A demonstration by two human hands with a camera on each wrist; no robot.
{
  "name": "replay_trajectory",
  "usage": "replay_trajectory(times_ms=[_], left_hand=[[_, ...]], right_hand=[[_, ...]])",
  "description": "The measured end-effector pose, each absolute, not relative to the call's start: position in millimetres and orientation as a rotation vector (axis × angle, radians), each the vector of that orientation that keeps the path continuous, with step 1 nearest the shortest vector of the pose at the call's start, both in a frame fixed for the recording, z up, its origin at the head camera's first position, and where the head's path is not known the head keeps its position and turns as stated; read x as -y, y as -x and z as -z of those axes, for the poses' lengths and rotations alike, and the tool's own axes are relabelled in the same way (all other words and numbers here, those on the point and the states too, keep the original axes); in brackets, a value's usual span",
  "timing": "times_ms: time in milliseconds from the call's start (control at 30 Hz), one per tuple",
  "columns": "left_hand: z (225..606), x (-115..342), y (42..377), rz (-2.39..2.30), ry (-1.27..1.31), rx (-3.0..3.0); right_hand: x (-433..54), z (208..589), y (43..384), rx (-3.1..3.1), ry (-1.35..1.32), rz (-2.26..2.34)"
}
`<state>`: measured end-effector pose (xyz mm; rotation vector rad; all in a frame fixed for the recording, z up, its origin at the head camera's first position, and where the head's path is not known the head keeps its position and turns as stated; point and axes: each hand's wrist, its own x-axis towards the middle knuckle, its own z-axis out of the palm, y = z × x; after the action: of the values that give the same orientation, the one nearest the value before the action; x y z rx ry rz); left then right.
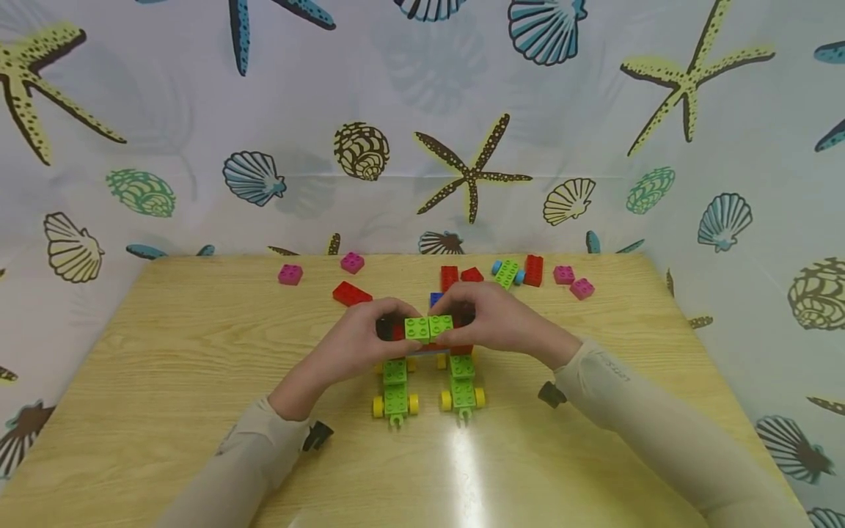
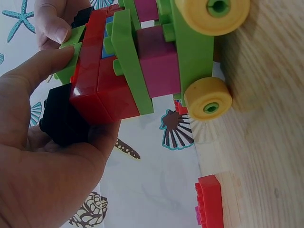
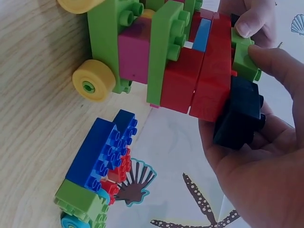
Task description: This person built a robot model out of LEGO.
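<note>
At lower ctr of the head view, two green bases (image 1: 396, 400) w/ yellow wheels (image 1: 414, 404) are standing on the table (image 1: 165, 352), carrying the brick model (image 2: 90, 61). Just behind, near frame ctr, both hands are grasping this model: L hand (image 1: 359, 337) is resting its thumb on one green block (image 1: 416, 330) & curling its fingers behind a black block (image 2: 64, 114); R hand (image 1: 491, 319) is doing the same w/ a second green block (image 1: 441, 328) and another black block (image 3: 240, 111). The step seems to be fitting the green pair onto the red bricks (image 2: 114, 90); whether they are fully seated, one cannot tell. For good result, both thumbs should be pushing evenly, w/ fingers supporting the far side, bc the wheels could be rolling. Farther, toward upper left, a loose red brick (image 1: 352, 294) and pink bricks (image 1: 290, 275) are lying apart.
</note>
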<state>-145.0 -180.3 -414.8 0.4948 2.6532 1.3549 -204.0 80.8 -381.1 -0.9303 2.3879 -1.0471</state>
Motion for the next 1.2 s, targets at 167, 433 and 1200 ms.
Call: replay_trajectory(times_ms=[167,433,1200], left_hand=[[416,181,144,-1.368,-0.496,-2.642],[416,182,143,-1.399,-0.476,-2.613],[416,179,147,-1.424,-0.500,-2.575]], right_hand=[[-80,381,204,-2.382,0.926,1.052],[-77,380,204,-2.376,0.946,1.046],[-76,370,204,-2.434,1.027,0.899]])
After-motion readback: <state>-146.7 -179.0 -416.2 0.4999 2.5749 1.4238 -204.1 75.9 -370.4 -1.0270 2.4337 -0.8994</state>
